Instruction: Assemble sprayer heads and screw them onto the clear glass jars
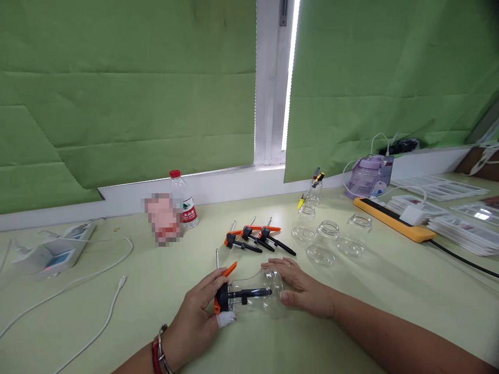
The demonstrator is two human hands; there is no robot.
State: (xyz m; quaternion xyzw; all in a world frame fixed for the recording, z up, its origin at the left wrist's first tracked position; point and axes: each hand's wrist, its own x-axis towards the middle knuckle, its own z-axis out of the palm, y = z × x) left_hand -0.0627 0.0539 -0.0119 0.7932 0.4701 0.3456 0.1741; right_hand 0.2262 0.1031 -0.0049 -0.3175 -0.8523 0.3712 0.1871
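A clear jar [255,306] lies on its side on the table in front of me, its mouth to the left. My left hand [200,306] grips an orange-and-black dispenser top [223,296] at that mouth. Its black tube [249,293] runs inside the jar, and a thin metal spout [217,258] points away from me. I cannot tell whether the top is fully seated. White wrapping covers my left thumb. My right hand [302,288] is curved round the jar's base. Behind lie several similar tops [259,236]; several clear jars [326,241] stand to the right.
A water bottle [187,205] with a red cap stands by a blurred pink item [161,218]. At left are a white power strip [66,252] and cables. An orange power strip [393,221], a purple bottle [366,176], stacked cards [463,234] and screwdrivers in a jar [315,195] are at right.
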